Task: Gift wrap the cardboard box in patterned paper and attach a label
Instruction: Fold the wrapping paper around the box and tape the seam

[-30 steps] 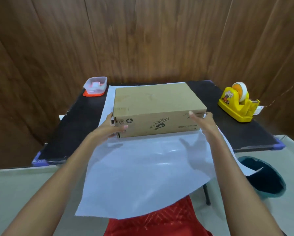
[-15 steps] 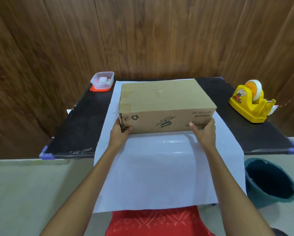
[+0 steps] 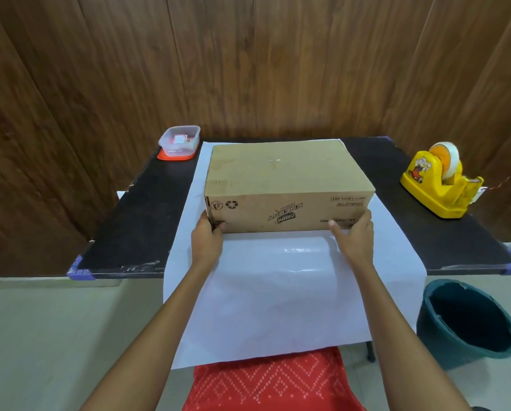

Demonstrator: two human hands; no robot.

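Observation:
A brown cardboard box [image 3: 280,176] with upside-down print on its near face sits on a white sheet of wrapping paper [image 3: 272,295], white side up, that hangs over the table's near edge. My left hand [image 3: 207,239] grips the box's near left corner, thumb on the front face. My right hand [image 3: 353,236] holds the near right corner, thumb against the front face and fingers round the side.
On the black table [image 3: 135,226], a clear plastic tub on a red lid [image 3: 179,141] stands at the back left and a yellow tape dispenser [image 3: 439,185] at the right. A dark green bin [image 3: 467,321] stands on the floor at right.
The box has been squared up with the paper and the paper now lies flatter over the table edge. Both hands stay at the box's near corners.

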